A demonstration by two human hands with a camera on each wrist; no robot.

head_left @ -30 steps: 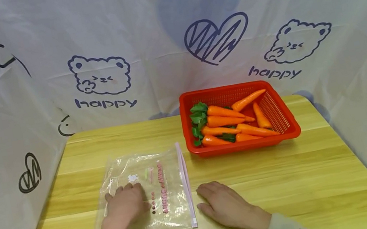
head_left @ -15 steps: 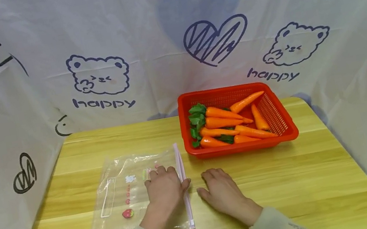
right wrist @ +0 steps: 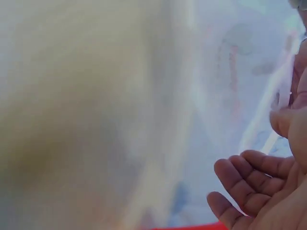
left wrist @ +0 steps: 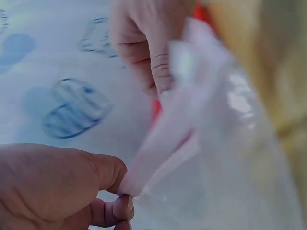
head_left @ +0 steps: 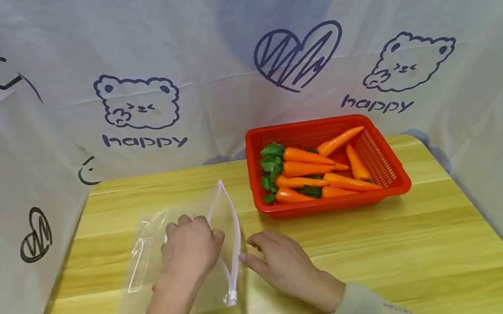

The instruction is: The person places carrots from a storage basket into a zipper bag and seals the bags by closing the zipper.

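Observation:
A clear zip bag [head_left: 137, 267] with a pink zip strip [head_left: 235, 221] is raised at its mouth, which gapes toward the right. My left hand [head_left: 190, 252] pinches the upper side of that mouth; in the left wrist view the thumb of the left hand [left wrist: 57, 187] and a finger nip the pink strip. The white slider [head_left: 231, 297] sits at the strip's near end. Just right of the mouth is my right hand [head_left: 285, 263], thumb close to the strip. In the right wrist view the fingers of the right hand [right wrist: 268, 191] are loosely bent and hold nothing.
A red plastic basket [head_left: 340, 200] at the back right of the wooden table [head_left: 400, 254] holds several carrots [head_left: 306, 167], some with green tops. A white cloth [head_left: 202, 19] with printed bears and hearts hangs behind and at the sides.
My left hand slid right over the flat bag to its zip edge, then drew back left holding that edge. The bag's mouth has lifted and parted. My right hand has moved left toward it.

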